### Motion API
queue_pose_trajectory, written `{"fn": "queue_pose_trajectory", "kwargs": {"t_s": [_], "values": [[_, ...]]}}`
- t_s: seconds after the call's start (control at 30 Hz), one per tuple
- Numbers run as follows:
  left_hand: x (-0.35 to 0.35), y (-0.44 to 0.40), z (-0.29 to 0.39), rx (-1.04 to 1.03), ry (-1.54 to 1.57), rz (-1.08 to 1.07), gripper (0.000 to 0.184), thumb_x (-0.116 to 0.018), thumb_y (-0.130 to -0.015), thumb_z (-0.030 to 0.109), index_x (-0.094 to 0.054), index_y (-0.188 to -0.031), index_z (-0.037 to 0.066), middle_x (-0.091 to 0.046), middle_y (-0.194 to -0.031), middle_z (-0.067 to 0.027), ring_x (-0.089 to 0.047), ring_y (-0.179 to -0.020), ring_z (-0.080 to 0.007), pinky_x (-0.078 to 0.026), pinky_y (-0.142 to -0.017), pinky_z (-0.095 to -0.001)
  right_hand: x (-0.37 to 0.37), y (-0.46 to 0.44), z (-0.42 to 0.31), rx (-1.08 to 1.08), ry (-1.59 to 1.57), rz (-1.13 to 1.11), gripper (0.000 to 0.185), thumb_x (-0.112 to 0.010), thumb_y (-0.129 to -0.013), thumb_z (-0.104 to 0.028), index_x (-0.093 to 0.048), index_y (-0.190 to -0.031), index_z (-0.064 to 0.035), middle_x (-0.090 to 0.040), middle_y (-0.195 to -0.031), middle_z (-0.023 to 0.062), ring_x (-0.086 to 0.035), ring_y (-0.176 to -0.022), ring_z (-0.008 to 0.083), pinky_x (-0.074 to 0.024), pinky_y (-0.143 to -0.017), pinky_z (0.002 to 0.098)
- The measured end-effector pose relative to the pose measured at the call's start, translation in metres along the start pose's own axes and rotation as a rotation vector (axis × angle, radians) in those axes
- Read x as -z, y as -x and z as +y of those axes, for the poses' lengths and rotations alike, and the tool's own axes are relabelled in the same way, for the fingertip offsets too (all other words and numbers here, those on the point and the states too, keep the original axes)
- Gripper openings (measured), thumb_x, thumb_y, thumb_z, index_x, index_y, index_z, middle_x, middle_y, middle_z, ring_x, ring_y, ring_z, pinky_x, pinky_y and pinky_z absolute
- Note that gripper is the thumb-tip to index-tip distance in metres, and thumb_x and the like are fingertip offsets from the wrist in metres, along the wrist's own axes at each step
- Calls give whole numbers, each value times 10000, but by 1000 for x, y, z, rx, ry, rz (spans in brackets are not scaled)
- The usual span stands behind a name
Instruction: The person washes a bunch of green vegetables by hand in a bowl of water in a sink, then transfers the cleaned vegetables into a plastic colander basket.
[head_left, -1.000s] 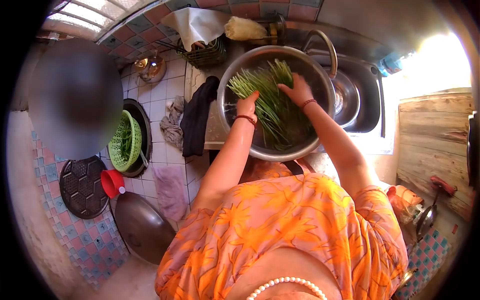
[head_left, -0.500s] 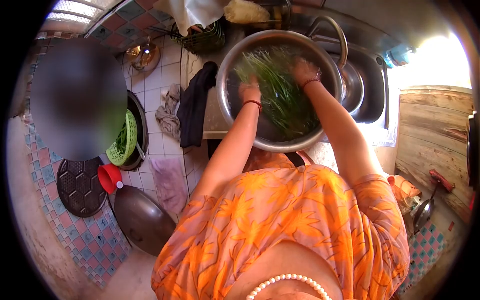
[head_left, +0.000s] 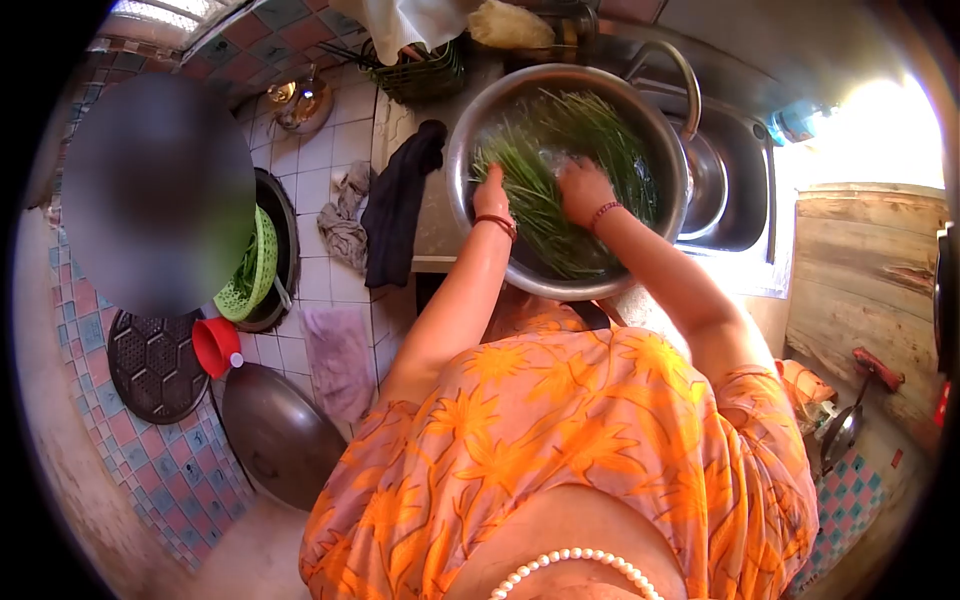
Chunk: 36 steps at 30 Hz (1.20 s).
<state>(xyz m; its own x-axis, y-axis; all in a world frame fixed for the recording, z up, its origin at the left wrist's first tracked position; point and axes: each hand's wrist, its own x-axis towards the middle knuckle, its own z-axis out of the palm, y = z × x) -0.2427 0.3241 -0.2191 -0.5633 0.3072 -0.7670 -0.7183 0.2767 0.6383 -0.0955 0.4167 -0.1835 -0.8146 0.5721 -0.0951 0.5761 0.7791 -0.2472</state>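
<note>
A big steel basin (head_left: 462, 125) of water holds long, thin green stalks, possibly chives. My left hand (head_left: 492, 195) is at the basin's left side, closed around a bunch of the green stalks (head_left: 540, 200), with its thumb up and its other fingers partly hidden by the leaves. Near the middle, my right hand (head_left: 583, 190) is in the same bunch, fingers curled on it and tips hidden among wet leaves. More stalks (head_left: 600, 125) float apart from this bunch, at the basin's far right.
Behind the basin are a sink (head_left: 745, 190) and a curved tap (head_left: 690, 85). Left lie a dark cloth (head_left: 400, 210), a grey rag (head_left: 343, 220) and a green colander (head_left: 262, 265) with greens. A large lid (head_left: 280, 440) and red scoop (head_left: 215, 347) are lower left. A blurred patch covers the far left.
My right hand has moved left and down toward my left hand. The greens have parted into a bunch between my hands and a loose mass at the right. My left hand has lifted slightly.
</note>
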Motion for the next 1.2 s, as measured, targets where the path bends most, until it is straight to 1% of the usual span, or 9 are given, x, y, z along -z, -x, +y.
{"fn": "queue_pose_trajectory", "kwargs": {"t_s": [0.07, 0.2, 0.37, 0.47, 0.73, 0.77, 0.93, 1.07, 1.2], "values": [[3, 5, 2, 18, 50, -66, 778, -610, -836, 473, -358, -1361, -43, -260, -1471, -185, -284, -1331, -286, -191, -1088, -401, 2, 3, 12, 146, 39, -123, 363, -486, -789, -94, -601, -1132, -120, -535, -1241, 143, -500, -1148, 323, -375, -999, 422], [0, 7, 4, 16, 61, -41, 755, -609, -832, 460, -381, -1348, -41, -259, -1472, -179, -309, -1315, -296, -230, -1074, -398, 10, -16, 19, -235, -112, -173, 357, -454, -806, -69, -615, -1116, -144, -591, -1135, 159, -588, -997, 359, -467, -884, 421], [-3, 24, 11, 35, 322, -201, 673, -607, -831, 447, -463, -1278, -35, -384, -1376, -159, -419, -1200, -279, -338, -992, -369, 25, 10, -40, -5, 3, 364, 372, -514, -734, -54, -611, -1088, -117, -551, -1194, 179, -546, -1062, 353, -438, -926, 408], [-2, 1, -2, -22, 331, -221, 627, -594, -829, 456, -527, -1188, -54, -530, -1210, -144, -506, -1049, -234, -381, -915, -331, 2, 7, -41, 99, -79, 221, 395, -490, -780, -91, -583, -1161, -143, -527, -1228, 179, -509, -1117, 369, -412, -973, 401], [-2, -11, -9, -43, 173, -123, 676, -601, -844, 467, -457, -1279, -30, -437, -1345, -143, -484, -1137, -253, -396, -940, -368, -3, -9, -2, -42, -247, -99, 389, -468, -811, -119, -562, -1188, -151, -545, -1211, 184, -558, -1053, 354, -463, -870, 458], [-2, -12, -9, -34, 197, -109, 676, -602, -844, 470, -459, -1277, -29, -443, -1338, -144, -489, -1131, -254, -399, -936, -371, 21, -9, -13, -267, -365, -121, 352, -481, -807, -120, -598, -1138, -106, -568, -1173, 187, -565, -1021, 362, -446, -899, 441], [-2, 4, -1, 8, 354, -281, 623, -573, -860, 484, -525, -1213, -27, -536, -1238, -121, -518, -1081, -236, -388, -928, -343, 31, 18, -50, -61, -165, 326, 324, -520, -792, -93, -619, -1092, -165, -564, -1182, 139, -572, -1040, 347, -471, -875, 442], [-3, -5, -5, -28, 417, -292, 557, -554, -879, 470, -563, -1173, -4, -588, -1151, -84, -543, -1007, -207, -397, -897, -312, 16, 21, -55, 160, -118, 144, 360, -565, -789, -124, -580, -1148, -145, -519, -1230, 124, -446, -1206, 353, -418, -956, 468], [1, -15, -12, -58, 379, -285, 543, -546, -882, 478, -558, -1175, 21, -599, -1127, -88, -561, -992, -233, -426, -875, -345, 15, 18, -53, -31, -69, 62, 402, -556, -807, -159, -536, -1209, -143, -460, -1336, 119, -432, -1222, 369, -387, -994, 459]]}}
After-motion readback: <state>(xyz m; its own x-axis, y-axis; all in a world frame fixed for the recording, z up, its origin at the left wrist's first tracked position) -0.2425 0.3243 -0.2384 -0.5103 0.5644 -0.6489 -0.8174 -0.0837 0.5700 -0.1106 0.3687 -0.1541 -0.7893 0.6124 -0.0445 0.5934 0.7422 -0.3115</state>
